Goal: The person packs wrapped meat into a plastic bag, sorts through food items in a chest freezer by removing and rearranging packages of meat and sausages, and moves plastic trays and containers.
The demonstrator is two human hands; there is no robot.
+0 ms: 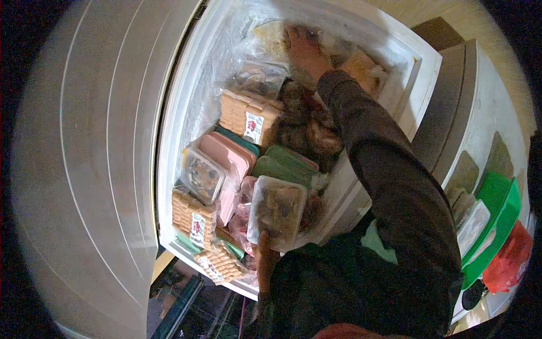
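My left hand (267, 263) grips the near edge of a clear-lidded plastic food container (277, 210), its thumb showing at the rim. Brownish food is visible through the lid. At the far end of the open chest freezer (418, 68), my right hand (307, 53) reaches down with its fingers stretched over frosty bags, beside a pale bag (270, 39). The fingertips lie in shadow, so what they touch is unclear. Below that hand are dark frozen packs (307, 116) and a clear food box (259, 78).
Packs of tan rolls (248, 116) lie along the freezer's left side, with pink containers (228, 152) and green containers (282, 166) between. Another clear box (202, 176) sits at left. The raised lid (96, 141) borders the left. A green basket (497, 220) stands outside at right.
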